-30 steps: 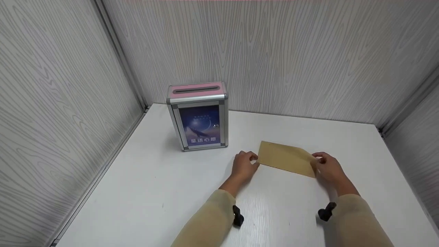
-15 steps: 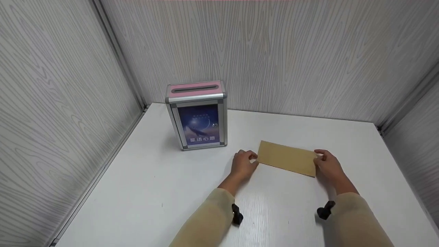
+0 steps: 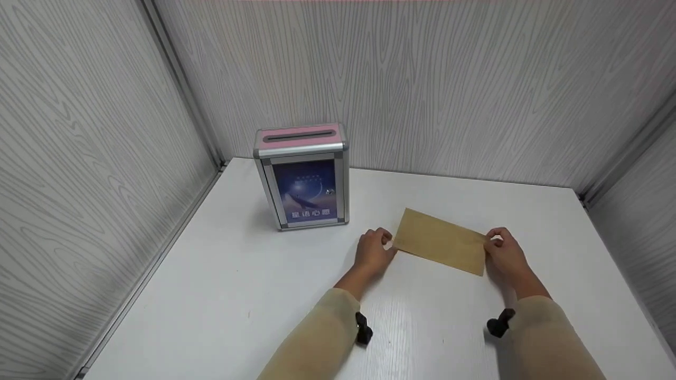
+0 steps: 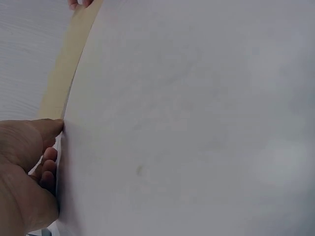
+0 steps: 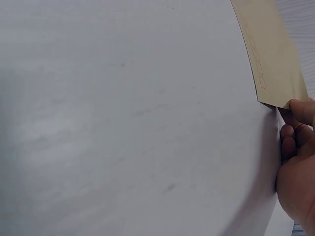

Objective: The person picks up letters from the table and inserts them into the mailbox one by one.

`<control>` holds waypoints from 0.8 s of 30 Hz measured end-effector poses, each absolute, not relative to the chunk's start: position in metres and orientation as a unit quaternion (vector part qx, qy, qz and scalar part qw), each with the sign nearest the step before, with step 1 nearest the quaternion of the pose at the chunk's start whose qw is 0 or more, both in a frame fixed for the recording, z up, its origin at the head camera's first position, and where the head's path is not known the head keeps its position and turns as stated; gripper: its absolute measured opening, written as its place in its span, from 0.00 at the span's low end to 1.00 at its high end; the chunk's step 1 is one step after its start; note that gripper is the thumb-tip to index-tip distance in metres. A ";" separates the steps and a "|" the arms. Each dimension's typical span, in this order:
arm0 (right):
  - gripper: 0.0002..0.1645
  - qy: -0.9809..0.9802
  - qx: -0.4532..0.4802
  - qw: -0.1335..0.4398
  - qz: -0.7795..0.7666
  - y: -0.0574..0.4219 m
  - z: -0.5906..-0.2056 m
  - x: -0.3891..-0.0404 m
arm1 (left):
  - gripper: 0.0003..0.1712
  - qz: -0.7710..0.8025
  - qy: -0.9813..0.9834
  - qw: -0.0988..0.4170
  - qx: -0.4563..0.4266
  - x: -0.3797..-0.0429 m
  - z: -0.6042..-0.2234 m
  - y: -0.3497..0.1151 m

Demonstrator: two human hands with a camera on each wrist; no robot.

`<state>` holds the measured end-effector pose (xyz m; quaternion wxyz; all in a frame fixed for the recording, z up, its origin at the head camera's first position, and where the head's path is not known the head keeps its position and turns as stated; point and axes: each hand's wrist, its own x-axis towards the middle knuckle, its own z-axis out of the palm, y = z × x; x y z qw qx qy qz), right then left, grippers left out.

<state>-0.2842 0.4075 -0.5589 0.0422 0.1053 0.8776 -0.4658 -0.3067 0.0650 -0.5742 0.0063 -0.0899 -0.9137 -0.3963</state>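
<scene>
A brown kraft-paper envelope (image 3: 441, 240) lies between both hands over the white table, slightly tilted in the head view. My right hand (image 3: 506, 256) pinches its right edge between thumb and fingers. At the left edge my left hand (image 3: 374, 253) holds the near corner, thumb on top and the other fingers curled below. Small printed boxes run along one edge of the envelope (image 5: 268, 54) in the right wrist view. From the left wrist, the envelope (image 4: 69, 64) shows as a narrow strip, with the right hand's fingertips at its far end.
A silver-framed box (image 3: 303, 177) with a pink slotted top and a blue picture door stands upright at the back left of the white table (image 3: 253, 295). Wood-grain panels (image 3: 422, 84) enclose the back and sides.
The envelope, with its right side bent a second ago, has flattened, then turned a little: its far left corner has shifted away and its near right corner closer. Both hands have barely moved.
</scene>
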 end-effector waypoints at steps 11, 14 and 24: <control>0.12 0.862 0.111 0.051 -0.492 0.406 -0.558 -0.285 | 0.12 -0.417 -0.904 -0.020 -0.095 -0.306 -0.569 0.061; 0.12 0.853 0.112 0.058 -0.506 0.407 -0.558 -0.285 | 0.10 -0.422 -0.901 -0.025 -0.101 -0.306 -0.568 0.059; 0.16 0.863 0.117 0.063 -0.488 0.407 -0.559 -0.281 | 0.11 -0.445 -0.887 -0.039 -0.114 -0.314 -0.572 0.053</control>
